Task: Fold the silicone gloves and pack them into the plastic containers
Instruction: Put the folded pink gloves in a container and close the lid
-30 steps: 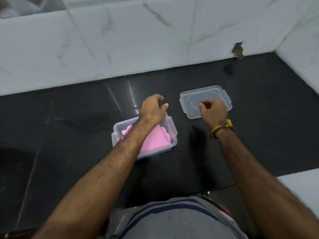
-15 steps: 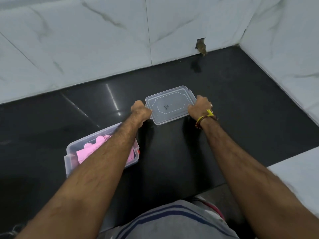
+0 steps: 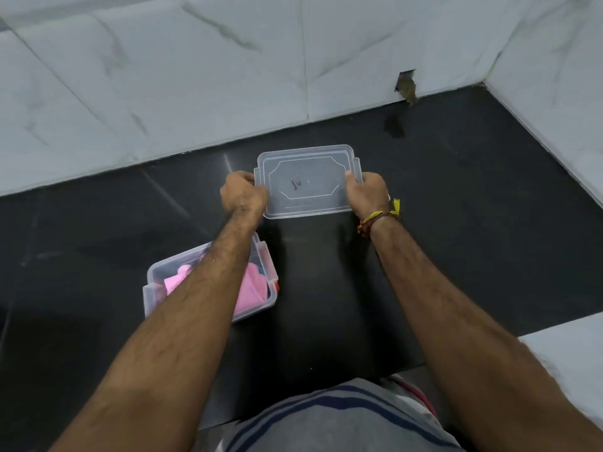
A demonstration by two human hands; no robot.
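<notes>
Under the left forearm, pink gloves (image 3: 253, 288) lie half hidden.

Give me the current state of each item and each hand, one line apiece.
Lid: off the container, gripped at both short ends.
Container: open, on the black counter, partly hidden by the left forearm.
Pink gloves: folded inside the container.
Left hand: closed on the lid's left end.
Right hand: closed on the lid's right end.
</notes>
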